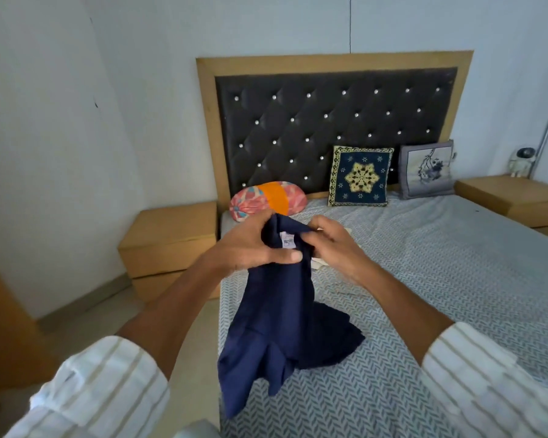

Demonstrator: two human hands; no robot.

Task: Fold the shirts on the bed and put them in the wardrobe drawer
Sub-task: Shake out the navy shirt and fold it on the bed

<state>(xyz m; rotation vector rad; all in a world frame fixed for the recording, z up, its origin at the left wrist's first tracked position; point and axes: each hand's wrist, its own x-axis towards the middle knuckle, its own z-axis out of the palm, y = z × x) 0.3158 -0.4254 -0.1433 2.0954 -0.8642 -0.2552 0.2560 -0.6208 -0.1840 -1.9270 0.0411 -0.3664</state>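
One navy shirt (276, 317) hangs unfolded at frame centre over the bed (440, 295), its collar pinched by the left hand (250, 245) and right hand (336, 245). Judging by this, folding has barely begun; no wardrobe drawer is visible.

A wide stretch of patterned bedsheet (440, 279) lies open to the right of the raised navy shirt (276, 311), whose hem trails onto the near mattress. Three cushions line the tufted headboard (329, 121): a round floral bolster (266, 200), a blue embroidered cushion (360, 176) and a grey cushion (426, 169). Wooden nightstands (168, 241) flank the bed
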